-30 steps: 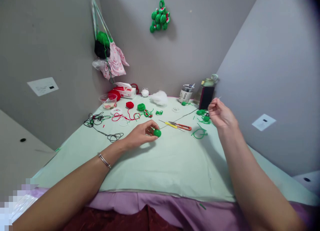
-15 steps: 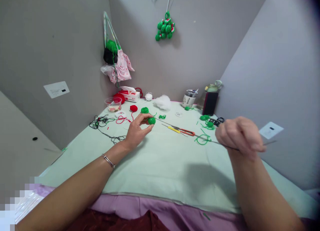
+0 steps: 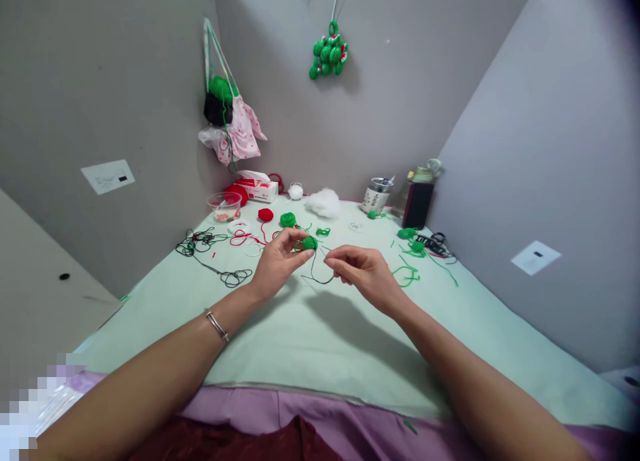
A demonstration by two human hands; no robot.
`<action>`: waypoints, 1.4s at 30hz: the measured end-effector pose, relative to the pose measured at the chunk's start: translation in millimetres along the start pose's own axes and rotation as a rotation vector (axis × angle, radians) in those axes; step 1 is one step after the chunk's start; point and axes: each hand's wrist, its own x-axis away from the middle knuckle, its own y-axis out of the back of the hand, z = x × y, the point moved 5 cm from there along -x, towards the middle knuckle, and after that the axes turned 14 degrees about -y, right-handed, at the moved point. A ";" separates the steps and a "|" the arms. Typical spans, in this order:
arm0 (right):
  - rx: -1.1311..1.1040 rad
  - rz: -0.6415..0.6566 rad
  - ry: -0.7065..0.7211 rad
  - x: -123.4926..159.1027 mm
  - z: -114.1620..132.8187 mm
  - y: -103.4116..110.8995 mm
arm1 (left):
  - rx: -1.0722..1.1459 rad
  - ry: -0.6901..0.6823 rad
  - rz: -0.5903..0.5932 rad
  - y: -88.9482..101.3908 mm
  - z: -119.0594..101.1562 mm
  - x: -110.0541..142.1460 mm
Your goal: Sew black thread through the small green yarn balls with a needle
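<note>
Between the thumb and fingers of my left hand (image 3: 277, 261) is a small green crocheted ball (image 3: 309, 244). A dark thread (image 3: 316, 274) runs out of the ball and loops down over the table toward my right hand (image 3: 363, 271). That hand is just right of the ball, its thumb and fingertips pinched on a thin sewing needle (image 3: 324, 251) whose tip points up and left toward the ball. Needle and ball look slightly apart. My right hand hides the orange-handled tool and yellow hook behind it.
Tangled black thread (image 3: 233, 278) lies on the left, near a red yarn ball (image 3: 265, 215) and a clear bowl (image 3: 225, 208). White stuffing (image 3: 323, 203), a pen tin (image 3: 377, 196) and a phone (image 3: 418, 206) stand at the back. Green yarn scraps (image 3: 407, 274) lie on the right.
My right hand has come back left from far right to beside the ball. The thread, stretched taut before, now hangs slack in a loop. My left hand keeps the ball almost in place.
</note>
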 end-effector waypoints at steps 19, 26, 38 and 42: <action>0.036 -0.039 0.047 0.0 -9.1 -8.9 | 0.071 0.090 -0.010 -7.6 -6.9 3.1; -0.079 0.047 -0.035 -1.4 -8.4 -11.9 | 0.024 0.035 -0.034 -5.5 -7.5 3.0; 0.092 -0.106 0.188 0.6 -8.6 -10.0 | 0.199 0.230 -0.008 -10.0 3.4 7.7; 0.070 -0.138 0.203 1.1 -11.6 -10.9 | 0.175 0.199 0.001 -12.4 -0.8 7.1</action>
